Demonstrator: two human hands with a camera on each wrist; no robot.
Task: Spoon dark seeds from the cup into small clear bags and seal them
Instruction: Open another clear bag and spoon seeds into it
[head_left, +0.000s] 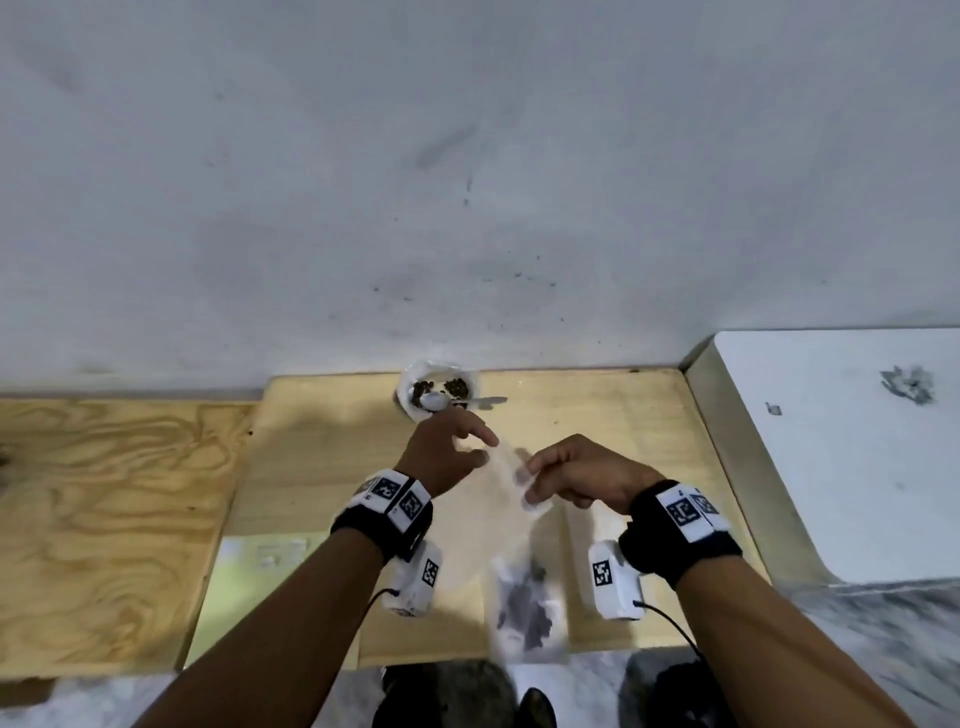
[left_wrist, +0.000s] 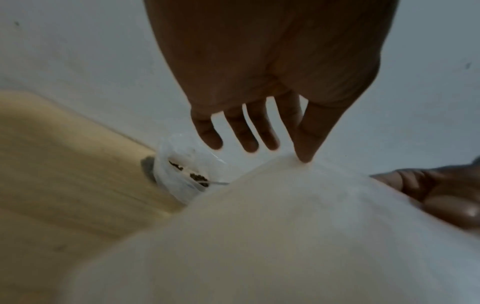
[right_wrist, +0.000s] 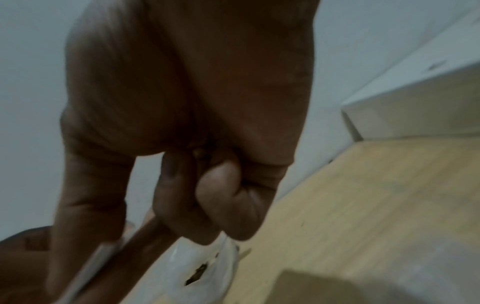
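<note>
A clear cup (head_left: 415, 384) of dark seeds (head_left: 456, 386) stands at the back of the pale wooden board (head_left: 623, 426), against the wall. A spoon (head_left: 441, 400) lies in it, handle to the right. Just in front, both hands hold the top edge of a small clear bag (head_left: 511, 467) above the board. My left hand (head_left: 485, 449) pinches it between thumb and forefinger (left_wrist: 303, 158), the other fingers straight. My right hand (head_left: 527, 486) pinches the other end, fingers curled (right_wrist: 223, 201). Lower down, a blurred clear bag part with dark seeds (head_left: 524, 603) shows; whether it is the same bag I cannot tell.
A white-topped block (head_left: 831, 441) borders the board on the right, and a plywood sheet (head_left: 104, 519) on the left. A yellow-green sheet (head_left: 249, 571) lies under my left forearm. The grey wall (head_left: 467, 156) rises right behind the cup. Marbled floor (head_left: 883, 649) shows at the front.
</note>
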